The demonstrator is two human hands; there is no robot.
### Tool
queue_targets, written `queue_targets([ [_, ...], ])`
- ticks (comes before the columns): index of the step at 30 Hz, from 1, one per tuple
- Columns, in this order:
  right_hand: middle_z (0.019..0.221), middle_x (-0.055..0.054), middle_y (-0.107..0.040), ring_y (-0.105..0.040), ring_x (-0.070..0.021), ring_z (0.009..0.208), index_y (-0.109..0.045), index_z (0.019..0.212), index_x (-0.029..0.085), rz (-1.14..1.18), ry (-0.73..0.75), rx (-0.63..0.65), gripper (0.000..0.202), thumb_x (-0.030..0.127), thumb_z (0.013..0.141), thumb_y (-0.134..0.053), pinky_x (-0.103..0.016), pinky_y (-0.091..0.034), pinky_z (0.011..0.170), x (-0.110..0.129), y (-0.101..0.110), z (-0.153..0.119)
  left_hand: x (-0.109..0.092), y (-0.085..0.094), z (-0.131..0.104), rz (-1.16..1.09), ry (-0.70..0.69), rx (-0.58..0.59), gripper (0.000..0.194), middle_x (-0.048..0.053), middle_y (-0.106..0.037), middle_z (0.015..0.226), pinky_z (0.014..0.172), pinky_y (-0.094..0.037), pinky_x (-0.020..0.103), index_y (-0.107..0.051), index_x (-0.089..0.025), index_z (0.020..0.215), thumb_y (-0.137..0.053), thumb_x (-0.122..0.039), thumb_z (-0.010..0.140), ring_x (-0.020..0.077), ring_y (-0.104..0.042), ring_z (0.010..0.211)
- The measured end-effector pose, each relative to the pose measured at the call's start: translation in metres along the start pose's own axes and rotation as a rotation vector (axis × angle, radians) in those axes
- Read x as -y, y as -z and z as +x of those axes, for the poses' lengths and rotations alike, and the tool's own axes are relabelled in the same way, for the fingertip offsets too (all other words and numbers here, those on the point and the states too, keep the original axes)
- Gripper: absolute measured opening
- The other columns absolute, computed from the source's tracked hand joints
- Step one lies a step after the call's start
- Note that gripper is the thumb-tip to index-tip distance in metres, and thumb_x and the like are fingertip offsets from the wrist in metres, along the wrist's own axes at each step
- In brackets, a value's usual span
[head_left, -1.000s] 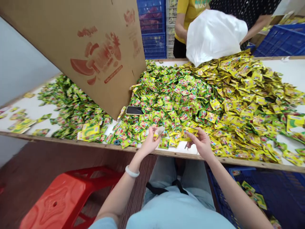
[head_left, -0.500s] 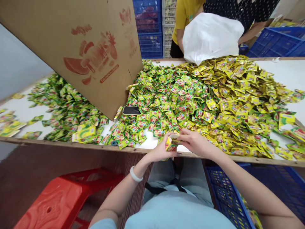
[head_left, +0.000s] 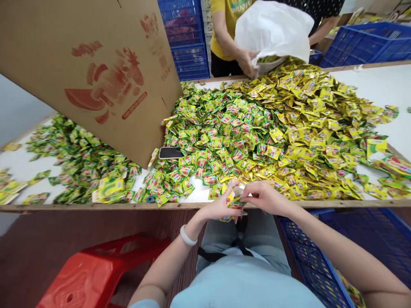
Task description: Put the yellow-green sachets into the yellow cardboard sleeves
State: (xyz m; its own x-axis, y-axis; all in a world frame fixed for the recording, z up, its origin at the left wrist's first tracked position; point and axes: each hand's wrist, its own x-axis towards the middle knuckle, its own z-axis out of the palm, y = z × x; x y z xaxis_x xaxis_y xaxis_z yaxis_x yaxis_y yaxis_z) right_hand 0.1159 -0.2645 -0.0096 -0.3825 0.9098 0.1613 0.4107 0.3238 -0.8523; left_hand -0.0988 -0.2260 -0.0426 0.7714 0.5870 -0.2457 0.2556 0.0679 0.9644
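The left hand [head_left: 218,208] and right hand [head_left: 266,198], apart a second ago, now meet at one pack [head_left: 230,200] at five o'clock from centre, so both work on it: left grip wrapped round it, right narrow at its mouth, contents untellable.

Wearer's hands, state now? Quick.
Left hand: closed around a small open packet.
Right hand: fingers bent at the packet's opening; can't tell whether they grip anything.
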Motion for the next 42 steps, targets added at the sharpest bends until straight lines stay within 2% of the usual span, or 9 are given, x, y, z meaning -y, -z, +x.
queue_targets([
  [7, 0.052, 0.003, -0.06, -0.055, -0.0132, 0.04, -0.07, 0.1, 0.02, 0.421, -0.352, 0.308, 0.042, 0.054, 0.096, -0.047, -0.021, -0.038, 0.041, -0.008, -0.016, -0.033, -0.004, -0.015, 0.003, 0.043, 0.024, 0.045, 0.107, 0.012, -0.062, 0.129, 0.107, -0.045, 0.043, -0.029, -0.022, 0.155, -0.085, -0.028, 0.064, 0.0303, -0.055, 0.127],
  [13, 0.066, -0.001, -0.068, -0.059, -0.0128, 0.052, -0.072, 0.086, 0.02, 0.163, -0.303, -0.186, 0.039, 0.056, 0.089, -0.06, -0.023, -0.047, 0.052, -0.026, -0.003, -0.063, 0.005, -0.023, 0.021, 0.118, -0.07, 0.035, 0.096, 0.013, -0.054, 0.143, 0.115, -0.039, 0.045, -0.02, -0.026, 0.157, -0.075, -0.031, 0.078, 0.0275, -0.05, 0.135],
  [15, 0.071, -0.002, -0.071, -0.062, -0.0147, 0.057, -0.074, 0.086, 0.021, -0.137, -0.463, -0.414, 0.034, 0.052, 0.089, -0.062, -0.025, -0.05, 0.057, -0.039, 0.041, -0.081, 0.016, -0.016, 0.029, 0.271, -0.161, -0.046, 0.078, 0.013, -0.047, 0.151, 0.118, -0.035, 0.048, -0.027, -0.027, 0.154, -0.066, -0.037, 0.087, 0.0279, -0.044, 0.142],
  [19, 0.102, -0.018, -0.073, -0.068, -0.0282, 0.086, -0.071, 0.111, 0.01, -0.609, -0.797, -0.898, 0.039, 0.038, 0.096, -0.047, -0.041, -0.052, 0.08, -0.062, 0.182, -0.128, 0.044, 0.014, 0.044, 0.687, -0.38, -0.437, 0.051, 0.013, -0.049, 0.148, 0.122, -0.026, 0.057, -0.047, -0.024, 0.141, -0.055, -0.04, 0.093, 0.0317, -0.035, 0.147],
  [22, 0.14, -0.029, -0.054, -0.057, -0.0367, 0.121, -0.047, 0.144, 0.004, -0.752, -0.94, -1.048, 0.054, 0.028, 0.095, -0.046, -0.049, -0.042, 0.1, -0.08, 0.271, -0.158, 0.064, 0.032, 0.045, 0.89, -0.451, -0.624, 0.05, 0.015, -0.045, 0.15, 0.121, -0.025, 0.06, -0.05, -0.021, 0.139, -0.053, -0.042, 0.094, 0.0357, -0.025, 0.151],
  [24, 0.143, -0.029, -0.051, -0.053, -0.0373, 0.126, -0.042, 0.147, 0.004, -0.768, -1.042, -1.034, 0.059, 0.026, 0.093, -0.05, -0.048, -0.04, 0.103, -0.097, 0.299, -0.172, 0.073, 0.036, 0.044, 0.968, -0.449, -0.709, 0.051, 0.017, -0.04, 0.154, 0.121, -0.023, 0.062, -0.049, -0.02, 0.14, -0.05, -0.042, 0.095, 0.0381, -0.017, 0.153],
  [28, 0.134, -0.029, -0.058, -0.054, -0.0351, 0.125, -0.046, 0.143, 0.002, -0.735, -1.211, -0.925, 0.063, 0.027, 0.088, -0.061, -0.042, -0.043, 0.101, -0.145, 0.304, -0.192, 0.075, 0.032, 0.041, 1.024, -0.486, -0.851, 0.052, 0.018, -0.032, 0.159, 0.121, -0.019, 0.065, -0.044, -0.019, 0.144, -0.045, -0.04, 0.097, 0.0398, -0.012, 0.154],
  [34, 0.155, -0.031, -0.033, -0.03, -0.0378, 0.147, -0.019, 0.157, 0.005, -0.773, -1.306, -0.835, 0.092, 0.027, 0.082, -0.067, -0.047, -0.038, 0.109, -0.214, 0.31, -0.213, 0.076, 0.035, 0.044, 1.042, -0.571, -0.892, 0.049, 0.012, -0.043, 0.152, 0.123, -0.023, 0.059, -0.046, -0.027, 0.141, -0.049, -0.038, 0.093, 0.0359, -0.024, 0.152],
  [42, 0.137, -0.024, -0.055, -0.058, -0.0332, 0.121, -0.017, 0.159, 0.009, -0.85, -1.191, -0.7, 0.089, 0.028, 0.084, -0.06, -0.04, -0.047, 0.096, -0.253, 0.32, -0.242, 0.076, 0.037, 0.045, 1.083, -0.504, -0.931, 0.044, 0.02, -0.053, 0.141, 0.121, -0.026, 0.061, -0.055, -0.017, 0.126, -0.048, -0.042, 0.09, 0.0389, -0.028, 0.15],
])
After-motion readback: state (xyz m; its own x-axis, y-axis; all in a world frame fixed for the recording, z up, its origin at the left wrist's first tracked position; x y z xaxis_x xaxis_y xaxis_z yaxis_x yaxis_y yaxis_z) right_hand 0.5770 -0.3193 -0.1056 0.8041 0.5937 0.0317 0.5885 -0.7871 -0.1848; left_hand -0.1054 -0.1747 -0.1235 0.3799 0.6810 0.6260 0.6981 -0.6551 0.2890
